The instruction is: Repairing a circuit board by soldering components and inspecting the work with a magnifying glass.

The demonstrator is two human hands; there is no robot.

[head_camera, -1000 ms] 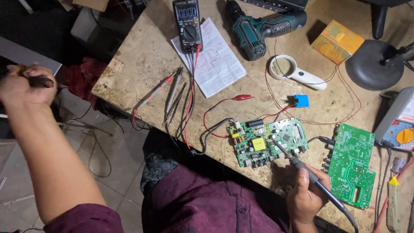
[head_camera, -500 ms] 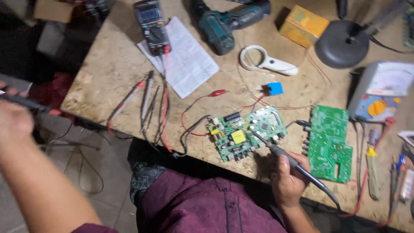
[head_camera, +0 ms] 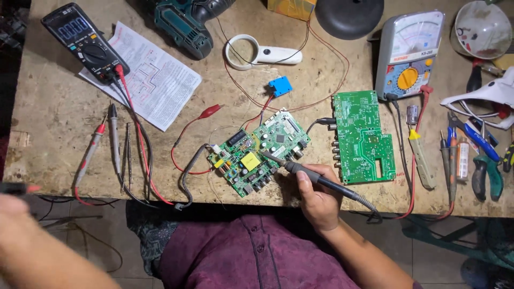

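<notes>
1. The right hand grips a soldering iron at the desk's front edge, tip touching a small green circuit board.
2. The left hand, blurred beyond the desk's left edge, holds something dark; I cannot tell its finger position.
3. A larger green board lies just right.

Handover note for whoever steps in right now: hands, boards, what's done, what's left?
Right hand: closed on the soldering iron, tip on the small circuit board near the table's front edge.
Left hand: off the table at far left, blurred, holding a dark red-tipped tool.
Second green board lies right of the small one, untouched.
Multimeter top left, probes lying loose.
Done: cannot tell which joints are finished.
Left: likely the joint under the tip.
</notes>
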